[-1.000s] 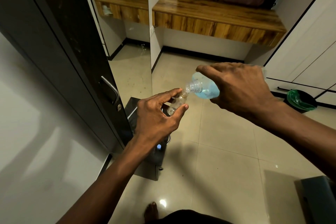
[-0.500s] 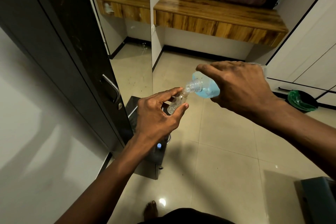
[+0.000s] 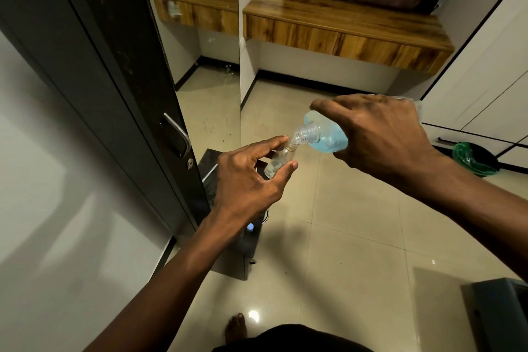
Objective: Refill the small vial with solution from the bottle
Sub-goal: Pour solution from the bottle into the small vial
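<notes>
My left hand point(image 3: 245, 180) pinches a small clear vial point(image 3: 278, 161) between thumb and forefinger, tilted with its open mouth up and to the right. My right hand point(image 3: 380, 137) grips a clear bottle point(image 3: 323, 134) of pale blue solution from above, tipped down to the left. The bottle's threaded neck touches the vial's mouth. Blue liquid pools in the bottle's lower shoulder. The vial looks almost clear inside. Most of the bottle's body is hidden under my right hand.
A dark door point(image 3: 120, 88) with a metal handle point(image 3: 178, 134) stands close on the left. A black box point(image 3: 237, 237) sits on the tiled floor under my left hand. A green-lined bin point(image 3: 474, 158) is at the right, a wooden shelf point(image 3: 343, 28) ahead.
Both hands hold almost the same pose. The bottle's neck stays against the vial's mouth, and the view has shifted only slightly.
</notes>
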A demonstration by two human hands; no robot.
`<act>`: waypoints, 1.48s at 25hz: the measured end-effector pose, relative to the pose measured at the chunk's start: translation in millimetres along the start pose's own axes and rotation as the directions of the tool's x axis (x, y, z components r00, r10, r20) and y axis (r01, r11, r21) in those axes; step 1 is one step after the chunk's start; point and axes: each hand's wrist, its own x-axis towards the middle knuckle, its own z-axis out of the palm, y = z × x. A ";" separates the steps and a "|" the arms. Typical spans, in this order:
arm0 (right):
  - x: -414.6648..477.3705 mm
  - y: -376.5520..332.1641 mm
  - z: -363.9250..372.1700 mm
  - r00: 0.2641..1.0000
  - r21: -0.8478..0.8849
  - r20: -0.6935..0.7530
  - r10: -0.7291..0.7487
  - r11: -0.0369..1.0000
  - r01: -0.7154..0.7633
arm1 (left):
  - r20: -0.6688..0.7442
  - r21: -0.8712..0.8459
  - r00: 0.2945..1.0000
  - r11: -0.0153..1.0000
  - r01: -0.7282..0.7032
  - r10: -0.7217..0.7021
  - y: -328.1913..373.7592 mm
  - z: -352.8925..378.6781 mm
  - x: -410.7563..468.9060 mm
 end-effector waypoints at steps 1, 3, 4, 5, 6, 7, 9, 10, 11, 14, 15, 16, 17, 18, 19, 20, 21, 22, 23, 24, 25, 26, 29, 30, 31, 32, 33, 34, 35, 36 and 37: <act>0.2 0.0 -0.5 1.000 0.003 -0.001 0.000 1.000 0.000 | 0.000 0.001 1.000 1.000 -0.002 0.002 0.2 -0.3 -0.1; 0.6 -0.4 -1.3 1.000 0.014 0.004 -0.002 1.000 0.002 | -0.002 0.000 1.000 1.000 -0.006 0.006 0.6 -0.6 -0.4; 0.7 -1.0 -1.8 1.000 0.018 0.007 -0.004 1.000 0.004 | -0.002 0.000 1.000 1.000 -0.005 0.005 0.8 -0.7 -0.6; 0.6 -1.4 -2.1 1.000 0.021 0.006 -0.005 1.000 0.005 | -0.002 -0.001 1.000 1.000 -0.003 0.003 1.0 -1.1 -0.8; 0.6 -1.4 -2.5 1.000 0.021 0.003 -0.004 1.000 0.004 | -0.002 -0.002 1.000 1.000 -0.003 0.003 1.0 -1.4 -1.0; 0.6 -1.5 -2.7 1.000 0.022 0.003 -0.003 1.000 0.003 | -0.003 -0.003 1.000 1.000 -0.005 0.005 1.2 -1.8 -0.9; 0.8 -1.5 -2.6 1.000 0.027 0.014 -0.007 1.000 0.007 | -0.004 -0.006 1.000 1.000 -0.010 0.010 0.9 -2.5 -1.2; 1.0 -1.7 -2.3 1.000 0.032 0.018 -0.008 0.999 0.007 | -0.005 -0.006 1.000 1.000 -0.011 0.011 0.8 -2.6 -1.4; 1.3 -1.9 -2.6 1.000 0.037 0.019 -0.008 0.999 0.007 | -0.004 -0.004 1.000 1.000 -0.010 0.010 0.6 -2.7 -1.6; 2.2 -2.8 -2.3 1.000 0.036 0.016 -0.013 0.999 0.012 | 0.001 0.005 1.000 1.000 -0.012 0.012 0.0 -2.9 -2.1; 2.7 -2.9 -2.1 1.000 0.036 0.018 -0.012 0.999 0.011 | 0.004 0.003 1.000 1.000 -0.013 0.013 -0.4 -3.4 -2.1; 3.0 -2.9 -1.9 1.000 0.038 0.018 -0.011 0.999 0.010 | 0.006 -0.001 1.000 1.000 -0.012 0.012 -0.6 -3.7 -2.4; 3.0 -3.1 -1.6 1.000 0.043 0.020 -0.011 0.999 0.011 | 0.006 -0.002 1.000 1.000 -0.011 0.011 -0.6 -4.4 -2.5; 3.1 -3.4 -1.4 1.000 0.050 0.024 -0.013 0.999 0.012 | 0.007 0.001 1.000 1.000 -0.011 0.011 -0.7 -4.7 -2.9; 2.8 -4.0 -1.1 1.000 0.059 0.028 -0.013 0.998 0.012 | 0.008 0.005 1.000 1.000 -0.013 0.013 -0.7 -5.0 -2.7; 2.6 -4.3 -0.8 0.999 0.068 0.030 -0.010 0.998 0.008 | 0.009 0.009 1.000 1.000 -0.011 0.011 -1.2 -5.0 -3.0; 2.7 -5.0 -0.8 0.999 0.081 0.032 -0.001 0.997 -0.002 | 0.009 0.009 1.000 1.000 -0.004 0.004 -2.2 -4.7 -3.0; 3.5 -5.4 -0.3 0.999 0.104 0.039 0.012 0.994 -0.016 | 0.008 0.006 1.000 1.000 0.007 -0.007 -3.2 -4.3 -3.1; 3.6 -7.0 0.3 0.998 0.144 0.054 0.026 0.989 -0.033 | 0.009 0.004 1.000 1.000 0.019 -0.019 -4.7 -3.7 -3.9; 3.0 -8.7 1.4 0.996 0.199 0.073 0.041 0.978 -0.055 | 0.012 0.003 1.000 1.000 0.028 -0.028 -5.6 -3.4 -5.2; 2.0 -11.2 3.5 0.994 0.273 0.087 0.062 0.959 -0.083 | 0.016 0.004 0.999 0.999 0.039 -0.039 -7.2 -3.2 -7.5; 1.3 -14.1 6.3 0.991 0.360 0.099 0.094 0.925 -0.123 | 0.021 0.001 0.998 0.998 0.060 -0.060 -10.6 -2.7 -10.3; 0.6 -28.0 26.6 0.964 0.605 0.153 0.218 0.750 -0.266 | 0.053 -0.027 0.984 0.985 0.171 -0.169 -35.8 -0.9 -25.0; 0.3 -34.2 38.6 0.951 0.660 0.176 0.255 0.687 -0.306 | 0.070 -0.024 0.977 0.978 0.206 -0.204 -50.7 0.4 -32.4; -1.4 -41.6 51.1 0.936 0.701 0.202 0.289 0.625 -0.344 | 0.077 -0.009 0.969 0.972 0.234 -0.233 -67.9 1.7 -41.6; -3.6 -48.4 64.1 0.921 0.733 0.225 0.319 0.567 -0.376 | 0.076 0.018 0.961 0.964 0.264 -0.265 -86.7 2.5 -52.0; -5.5 -56.1 78.3 0.906 0.762 0.245 0.346 0.509 -0.401 | 0.070 0.057 0.948 0.950 0.307 -0.310 -108.1 4.5 -62.9; -7.2 -64.2 92.8 0.891 0.787 0.263 0.370 0.451 -0.420 | 0.064 0.110 0.927 0.926 0.362 -0.370 -129.8 7.2 -75.0; -8.6 -72.2 106.8 0.880 0.813 0.274 0.389 0.395 -0.428 | 0.065 0.168 0.900 0.894 0.416 -0.431 -150.7 10.3 -87.3; -9.9 -80.4 121.2 0.868 0.836 0.284 0.407 0.338 -0.432 | 0.075 0.208 0.874 0.865 0.457 -0.480 -168.3 13.7 -99.8; -11.2 -88.5 134.9 0.854 0.852 0.301 0.425 0.282 -0.441 | 0.081 0.227 0.851 0.841 0.490 -0.518 -184.0 17.4 -113.0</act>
